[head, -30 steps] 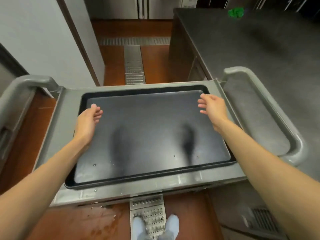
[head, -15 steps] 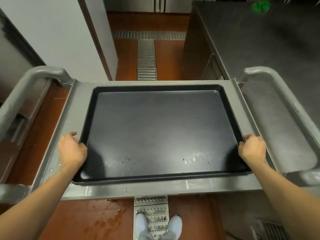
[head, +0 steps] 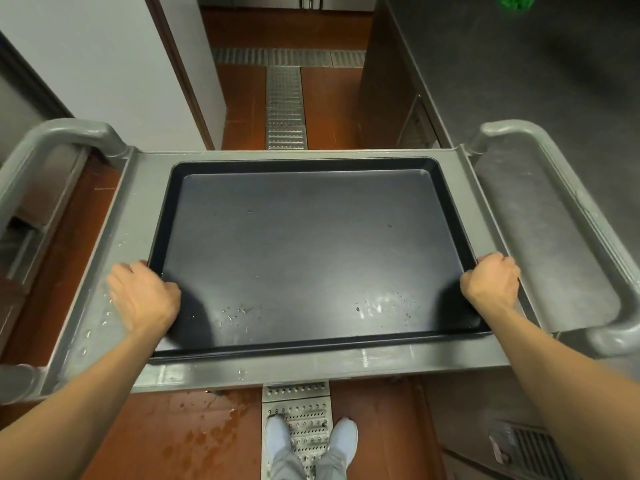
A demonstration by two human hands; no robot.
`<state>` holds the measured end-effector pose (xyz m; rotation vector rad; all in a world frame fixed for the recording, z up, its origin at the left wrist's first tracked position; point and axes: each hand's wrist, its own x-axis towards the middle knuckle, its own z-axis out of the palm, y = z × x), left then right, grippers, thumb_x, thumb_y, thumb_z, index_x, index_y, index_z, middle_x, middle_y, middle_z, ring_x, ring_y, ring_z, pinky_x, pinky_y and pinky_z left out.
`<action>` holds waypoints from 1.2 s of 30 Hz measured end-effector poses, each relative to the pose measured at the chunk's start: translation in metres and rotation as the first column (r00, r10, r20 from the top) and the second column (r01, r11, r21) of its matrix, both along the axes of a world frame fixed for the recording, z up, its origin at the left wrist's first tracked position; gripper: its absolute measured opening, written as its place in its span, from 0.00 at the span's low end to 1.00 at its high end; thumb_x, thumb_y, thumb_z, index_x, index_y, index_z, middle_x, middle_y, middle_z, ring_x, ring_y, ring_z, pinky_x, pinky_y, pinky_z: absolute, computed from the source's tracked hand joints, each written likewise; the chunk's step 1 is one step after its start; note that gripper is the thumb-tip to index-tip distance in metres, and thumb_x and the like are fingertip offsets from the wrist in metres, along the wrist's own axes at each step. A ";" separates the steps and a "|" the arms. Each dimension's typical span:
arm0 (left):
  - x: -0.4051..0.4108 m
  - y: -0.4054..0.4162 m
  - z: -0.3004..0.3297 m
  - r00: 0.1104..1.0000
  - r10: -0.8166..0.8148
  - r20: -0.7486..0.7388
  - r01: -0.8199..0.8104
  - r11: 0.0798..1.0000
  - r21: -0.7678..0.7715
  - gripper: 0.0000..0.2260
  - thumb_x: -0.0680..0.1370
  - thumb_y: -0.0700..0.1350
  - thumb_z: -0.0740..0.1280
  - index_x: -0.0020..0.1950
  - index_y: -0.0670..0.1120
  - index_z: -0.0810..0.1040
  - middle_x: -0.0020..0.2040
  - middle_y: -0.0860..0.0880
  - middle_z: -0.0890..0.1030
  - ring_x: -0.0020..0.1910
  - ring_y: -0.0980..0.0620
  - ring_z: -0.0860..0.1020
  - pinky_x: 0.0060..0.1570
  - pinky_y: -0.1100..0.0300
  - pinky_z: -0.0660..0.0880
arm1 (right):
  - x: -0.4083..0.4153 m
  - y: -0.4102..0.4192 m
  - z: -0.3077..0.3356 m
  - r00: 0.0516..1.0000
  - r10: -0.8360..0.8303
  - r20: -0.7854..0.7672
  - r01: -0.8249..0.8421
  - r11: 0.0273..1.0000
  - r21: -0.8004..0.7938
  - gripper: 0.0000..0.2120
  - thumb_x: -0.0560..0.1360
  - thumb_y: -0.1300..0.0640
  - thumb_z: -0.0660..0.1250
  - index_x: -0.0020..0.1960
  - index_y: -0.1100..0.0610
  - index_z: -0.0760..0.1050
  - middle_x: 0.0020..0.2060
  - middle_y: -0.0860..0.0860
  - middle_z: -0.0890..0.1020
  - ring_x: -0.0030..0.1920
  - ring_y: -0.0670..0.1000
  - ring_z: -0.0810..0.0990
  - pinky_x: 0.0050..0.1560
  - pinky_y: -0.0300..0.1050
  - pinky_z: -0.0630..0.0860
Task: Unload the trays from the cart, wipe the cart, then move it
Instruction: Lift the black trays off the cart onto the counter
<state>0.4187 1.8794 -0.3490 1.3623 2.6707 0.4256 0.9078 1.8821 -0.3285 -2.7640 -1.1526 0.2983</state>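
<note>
Looking down from the head camera, so there's one view to go on. A big dark rectangular tray with a shallow raised rim (head: 304,244) sits flat on the top shelf of a grey plastic utility cart (head: 138,188), filling most of the shelf with a bare grey border all round it. Water droplets speckle the tray floor near its front edge, and a few more sit on the cart's left and front border.

The left hand (head: 143,296) is curled over the tray's left rim close to the front-left corner, grasping it, knuckles up. The right hand (head: 490,284) does likewise on the right rim near the front-right corner, fingers wrapped over the edge. The fingertips are tucked out of sight, so I can't tell how far under they go.

The cart has a looped grey handle at each end, left (head: 69,133) and right (head: 554,161). A dark steel counter (head: 519,81) runs along the cart's right side, with a green cloth (head: 514,1) at its far end. Below is wet reddish floor tile, a metal drain grate (head: 285,109), and a pair of light shoes (head: 310,439).
</note>
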 end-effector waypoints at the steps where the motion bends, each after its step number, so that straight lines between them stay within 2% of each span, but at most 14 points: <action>1: 0.008 -0.001 0.000 0.999 -0.031 -0.034 0.032 0.999 0.024 0.21 0.70 0.36 0.70 0.61 0.34 0.73 0.59 0.30 0.70 0.61 0.32 0.67 0.62 0.40 0.64 | -0.006 0.000 -0.002 0.999 0.019 0.038 -0.020 0.999 0.031 0.20 0.73 0.63 0.69 0.62 0.69 0.72 0.61 0.68 0.73 0.63 0.68 0.70 0.62 0.59 0.70; 5: 0.028 0.003 0.001 0.974 -0.224 -0.041 0.226 0.972 0.070 0.20 0.72 0.36 0.69 0.63 0.36 0.73 0.59 0.33 0.72 0.60 0.34 0.69 0.62 0.41 0.66 | -0.027 0.005 -0.006 0.989 0.109 0.103 -0.117 0.990 0.080 0.20 0.74 0.61 0.68 0.63 0.66 0.72 0.62 0.67 0.73 0.64 0.66 0.68 0.63 0.57 0.65; 9: 0.038 0.008 0.001 0.944 -0.325 0.051 0.323 0.945 0.049 0.16 0.72 0.37 0.69 0.60 0.36 0.77 0.57 0.33 0.74 0.59 0.34 0.70 0.61 0.43 0.68 | -0.039 0.008 -0.004 0.980 0.201 0.007 -0.201 0.977 0.076 0.17 0.75 0.63 0.65 0.63 0.65 0.72 0.61 0.65 0.74 0.64 0.65 0.70 0.63 0.55 0.68; 13: 0.037 0.001 -0.006 0.923 -0.372 0.101 0.374 0.927 -0.001 0.12 0.72 0.39 0.71 0.54 0.37 0.81 0.53 0.35 0.77 0.57 0.34 0.72 0.60 0.44 0.70 | -0.051 0.001 -0.007 0.943 0.318 -0.101 -0.315 0.948 0.043 0.14 0.77 0.60 0.65 0.61 0.63 0.76 0.60 0.63 0.75 0.62 0.64 0.73 0.62 0.56 0.72; 17: 0.044 -0.010 -0.011 0.822 -0.563 0.086 0.565 0.825 -0.001 0.11 0.73 0.44 0.72 0.53 0.40 0.81 0.52 0.40 0.77 0.54 0.39 0.73 0.56 0.47 0.73 | -0.066 -0.014 -0.010 0.848 0.506 -0.160 -0.502 0.862 0.068 0.11 0.77 0.58 0.67 0.58 0.60 0.77 0.57 0.59 0.75 0.60 0.60 0.74 0.59 0.55 0.75; 24: 0.073 -0.029 -0.005 0.812 -0.571 0.120 0.574 0.819 0.017 0.13 0.74 0.46 0.72 0.56 0.41 0.80 0.55 0.42 0.77 0.57 0.41 0.72 0.57 0.48 0.71 | -0.093 -0.032 -0.006 0.751 0.646 -0.136 -0.646 0.761 0.052 0.14 0.79 0.56 0.65 0.62 0.60 0.75 0.60 0.58 0.75 0.63 0.57 0.72 0.61 0.51 0.72; 28: 0.086 -0.055 -0.005 0.790 -0.599 0.129 0.600 0.799 0.039 0.14 0.74 0.48 0.72 0.55 0.42 0.81 0.54 0.44 0.76 0.56 0.42 0.72 0.58 0.50 0.71 | -0.105 -0.047 -0.007 0.697 0.700 -0.154 -0.701 0.711 0.061 0.15 0.79 0.54 0.65 0.63 0.59 0.75 0.59 0.56 0.75 0.63 0.56 0.72 0.61 0.51 0.74; 32: 0.096 -0.084 -0.002 0.719 -0.677 0.157 0.678 0.733 0.056 0.13 0.75 0.52 0.70 0.54 0.45 0.82 0.52 0.46 0.77 0.55 0.45 0.73 0.57 0.51 0.71 | -0.120 -0.070 -0.004 0.639 0.743 -0.199 -0.744 0.663 0.085 0.16 0.79 0.48 0.66 0.61 0.57 0.78 0.57 0.54 0.77 0.62 0.55 0.73 0.61 0.52 0.73; 36: 0.100 -0.106 -0.001 0.650 -0.746 0.148 0.746 0.663 0.067 0.15 0.76 0.57 0.66 0.51 0.48 0.84 0.48 0.49 0.79 0.51 0.48 0.74 0.54 0.52 0.72 | -0.133 -0.097 0.000 0.567 0.800 -0.195 -0.811 0.584 0.039 0.20 0.78 0.41 0.64 0.60 0.55 0.79 0.55 0.53 0.78 0.59 0.54 0.75 0.58 0.50 0.72</action>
